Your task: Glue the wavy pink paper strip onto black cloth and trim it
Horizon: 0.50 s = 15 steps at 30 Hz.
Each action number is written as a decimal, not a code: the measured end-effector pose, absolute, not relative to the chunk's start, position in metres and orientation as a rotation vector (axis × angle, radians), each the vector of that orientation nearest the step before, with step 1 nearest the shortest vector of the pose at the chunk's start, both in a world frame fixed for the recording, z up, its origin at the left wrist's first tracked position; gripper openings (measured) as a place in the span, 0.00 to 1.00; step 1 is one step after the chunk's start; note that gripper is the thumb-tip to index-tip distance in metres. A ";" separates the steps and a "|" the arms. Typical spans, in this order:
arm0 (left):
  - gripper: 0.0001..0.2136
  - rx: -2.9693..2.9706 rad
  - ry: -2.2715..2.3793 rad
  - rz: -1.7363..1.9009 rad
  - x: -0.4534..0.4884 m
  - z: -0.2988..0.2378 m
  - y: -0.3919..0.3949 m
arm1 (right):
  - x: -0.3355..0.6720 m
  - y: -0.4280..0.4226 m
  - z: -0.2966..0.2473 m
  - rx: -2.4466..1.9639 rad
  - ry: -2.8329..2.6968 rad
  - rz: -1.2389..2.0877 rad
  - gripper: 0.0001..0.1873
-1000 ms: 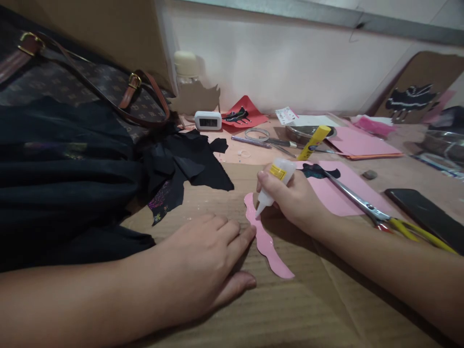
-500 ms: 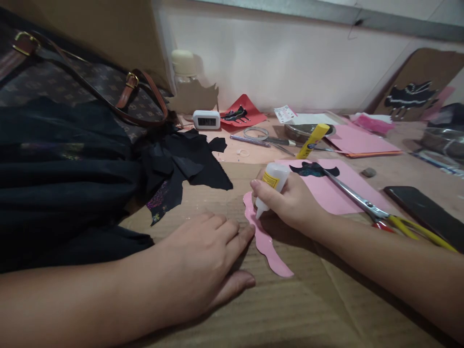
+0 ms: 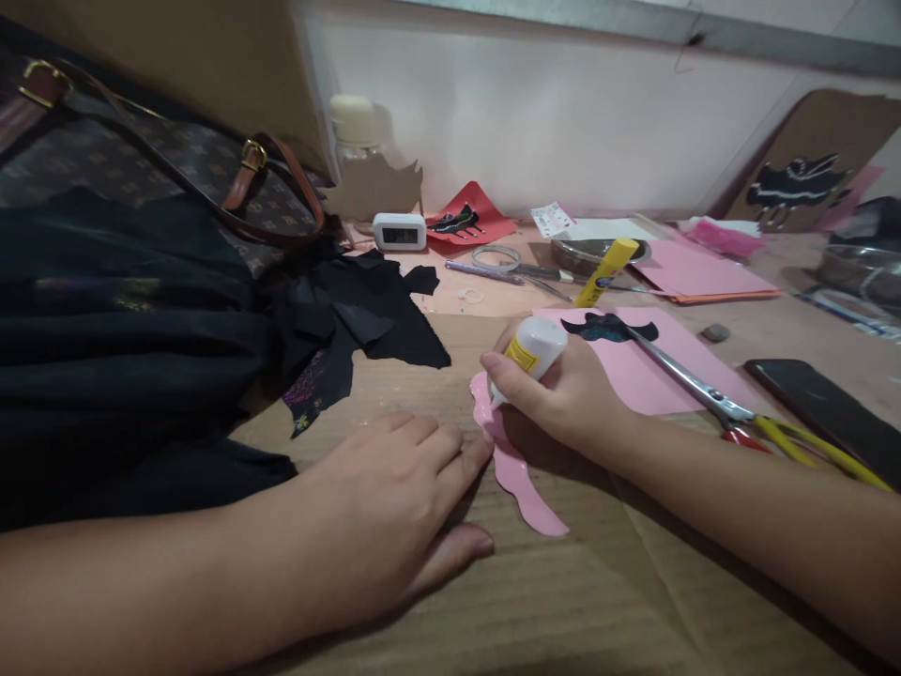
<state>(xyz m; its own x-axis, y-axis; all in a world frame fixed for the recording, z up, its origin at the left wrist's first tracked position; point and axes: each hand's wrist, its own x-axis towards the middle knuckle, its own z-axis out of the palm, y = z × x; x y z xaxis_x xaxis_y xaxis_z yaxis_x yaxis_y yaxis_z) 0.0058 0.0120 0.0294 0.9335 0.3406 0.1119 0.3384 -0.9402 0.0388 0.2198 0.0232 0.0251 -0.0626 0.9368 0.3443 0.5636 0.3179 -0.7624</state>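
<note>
A wavy strip of pink paper point(image 3: 511, 469) lies on the brown cardboard point(image 3: 605, 601), with shiny glue on its upper part. My left hand point(image 3: 415, 498) rests flat beside it, fingers stretched out, one fingertip on the strip's left edge. In my right hand point(image 3: 563, 394) is a white glue bottle point(image 3: 541, 338) with a yellow label, tilted nozzle down. Its tip is at the strip's upper part; whether it touches the paper I cannot tell. Behind that hand, a black fabric cutout point(image 3: 598, 327) sits on a pink sheet point(image 3: 640, 376), and scissors point(image 3: 704, 390) lie across both.
Black cloth point(image 3: 127, 357) and scraps point(image 3: 366, 310) are heaped at left, before a brown handbag point(image 3: 175, 178). A yellow glue stick point(image 3: 605, 274) stands tilted behind the pink sheet. A dark phone point(image 3: 823, 408) lies at right. A small white clock point(image 3: 400, 233) stands at the back.
My right hand has tilted the glue bottle more, and its nozzle has moved slightly up and left along the pink strip. My left hand has stayed in place.
</note>
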 end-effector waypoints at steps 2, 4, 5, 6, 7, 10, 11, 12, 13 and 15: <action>0.27 3.061 0.536 0.184 0.006 0.029 0.012 | 0.220 0.024 0.025 -1.311 -1.700 0.567 0.21; 0.26 3.054 0.537 0.182 0.005 0.029 0.012 | 0.220 0.025 0.027 -1.245 -1.602 0.600 0.21; 0.26 3.052 0.540 0.183 0.005 0.028 0.012 | 0.220 0.027 0.027 -1.225 -1.529 0.616 0.21; 0.26 3.051 0.540 0.190 0.005 0.028 0.012 | 0.221 0.028 0.028 -1.218 -1.453 0.629 0.21; 0.26 3.049 0.538 0.198 0.005 0.027 0.012 | 0.221 0.029 0.028 -1.220 -1.383 0.639 0.21; 0.27 3.045 0.533 0.216 0.005 0.027 0.012 | 0.223 0.034 0.028 -1.222 -1.267 0.682 0.21; 0.27 3.044 0.536 0.220 0.005 0.027 0.012 | 0.223 0.034 0.028 -1.214 -1.271 0.693 0.21; 0.27 3.044 0.537 0.218 0.005 0.027 0.012 | 0.223 0.034 0.028 -1.208 -1.300 0.707 0.21; 0.27 3.047 0.537 0.216 0.005 0.027 0.012 | 0.223 0.033 0.027 -1.207 -1.347 0.723 0.21; 0.27 3.052 0.530 0.206 0.005 0.028 0.013 | 0.222 0.029 0.026 -1.226 -1.464 0.763 0.19</action>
<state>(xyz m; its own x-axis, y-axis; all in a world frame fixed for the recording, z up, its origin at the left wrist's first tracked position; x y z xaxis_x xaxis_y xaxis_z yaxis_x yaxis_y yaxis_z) 0.0050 0.0127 0.0283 0.9329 0.3382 0.1238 0.3333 -0.9410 0.0590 0.2220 0.0293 0.0264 0.0543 0.9507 0.3052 0.2943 0.2769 -0.9147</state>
